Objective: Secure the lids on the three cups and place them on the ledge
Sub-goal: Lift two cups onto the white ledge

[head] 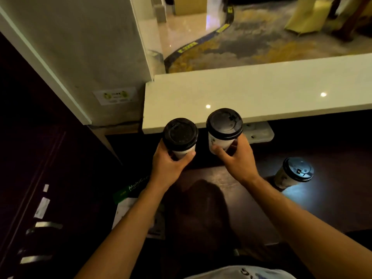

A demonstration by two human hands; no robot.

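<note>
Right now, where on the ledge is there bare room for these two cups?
The white ledge is bare from the pillar rightward to the frame edge. The left cup and right cup sit at its near edge.

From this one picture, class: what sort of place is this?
Probably a hotel or café service counter: lidded takeaway cups, a pale stone ledge, and patterned carpet beyond it.

- A pale speckled stone pillar [96,47] rises at left, bearing a small green-and-white sticker [115,95].
- Glossy cream marble floor [181,27] meets swirling blue-and-gold patterned carpet [271,43].
- A dark wooden desk [251,198] sits dim below.
</note>
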